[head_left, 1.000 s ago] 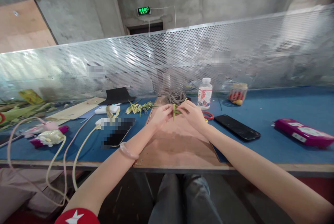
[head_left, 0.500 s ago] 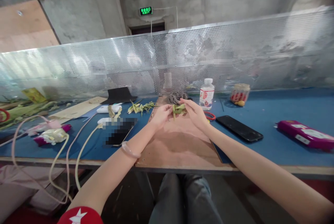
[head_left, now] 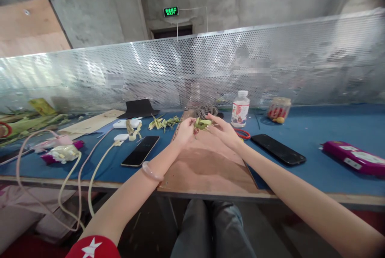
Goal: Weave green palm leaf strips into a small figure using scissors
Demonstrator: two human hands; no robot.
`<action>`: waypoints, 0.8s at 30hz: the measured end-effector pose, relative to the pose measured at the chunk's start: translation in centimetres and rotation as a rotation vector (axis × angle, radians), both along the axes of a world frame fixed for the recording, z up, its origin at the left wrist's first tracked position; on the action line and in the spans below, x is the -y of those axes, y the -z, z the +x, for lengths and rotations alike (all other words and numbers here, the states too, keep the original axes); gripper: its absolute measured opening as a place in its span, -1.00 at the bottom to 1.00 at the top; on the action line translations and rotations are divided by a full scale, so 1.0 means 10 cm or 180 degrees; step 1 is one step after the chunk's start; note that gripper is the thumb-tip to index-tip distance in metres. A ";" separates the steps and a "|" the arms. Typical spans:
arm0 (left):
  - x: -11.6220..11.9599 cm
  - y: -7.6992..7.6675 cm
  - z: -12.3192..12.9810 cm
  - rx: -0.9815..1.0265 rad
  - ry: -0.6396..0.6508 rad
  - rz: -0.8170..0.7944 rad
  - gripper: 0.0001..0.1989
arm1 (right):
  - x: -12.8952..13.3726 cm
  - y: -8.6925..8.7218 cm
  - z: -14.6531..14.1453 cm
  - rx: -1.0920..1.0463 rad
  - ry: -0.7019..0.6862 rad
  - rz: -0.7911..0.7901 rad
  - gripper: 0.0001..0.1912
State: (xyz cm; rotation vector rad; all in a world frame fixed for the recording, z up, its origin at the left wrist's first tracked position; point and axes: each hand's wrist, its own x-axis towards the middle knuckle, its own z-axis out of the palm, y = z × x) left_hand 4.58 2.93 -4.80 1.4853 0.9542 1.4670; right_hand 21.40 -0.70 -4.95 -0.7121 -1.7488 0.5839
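Over the far part of the wooden board [head_left: 207, 170], the left hand [head_left: 184, 133] and right hand [head_left: 225, 133] hold opposite ends of a green leafy strip [head_left: 203, 123] in their fingers. The step looks like fine bending or folding; the next move seems to call for a steady left pinch while the right fingers gently guide the strip.

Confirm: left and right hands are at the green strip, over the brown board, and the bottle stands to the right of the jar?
Not quite: the bottle stands to the left of the jar, as the head view shows. The left hand and right hand are at the green strip, over the brown board.
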 end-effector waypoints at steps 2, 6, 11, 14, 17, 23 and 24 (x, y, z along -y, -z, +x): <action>0.00 0.00 0.00 -0.0028 -0.0054 0.0032 -0.91 | -0.05 0.04 0.00 0.0148 -0.0096 0.0110 -0.45; 0.01 -0.01 -0.01 -0.0150 -0.0161 0.0099 -0.91 | -0.12 0.08 0.00 0.0259 -0.0116 0.0151 -0.43; 0.00 0.00 -0.05 -0.0585 -0.0432 0.0312 -0.88 | -0.10 0.04 0.03 0.0177 -0.0153 0.0001 -0.48; -0.02 0.02 -0.07 -0.0762 -0.0629 0.0409 -0.86 | -0.08 0.00 0.03 0.0248 0.0132 0.0030 -0.61; -0.04 0.03 -0.09 -0.0766 -0.0692 0.0468 -0.86 | -0.07 -0.02 0.02 0.0307 0.0400 0.0163 -0.67; -0.01 0.07 -0.07 -0.0854 -0.0739 0.0517 -0.82 | -0.10 0.01 -0.02 0.0505 0.0863 0.0491 -0.69; 0.00 0.07 -0.06 -0.0824 -0.0733 0.0511 -0.82 | -0.09 0.02 -0.03 0.0514 0.0924 0.0556 -0.69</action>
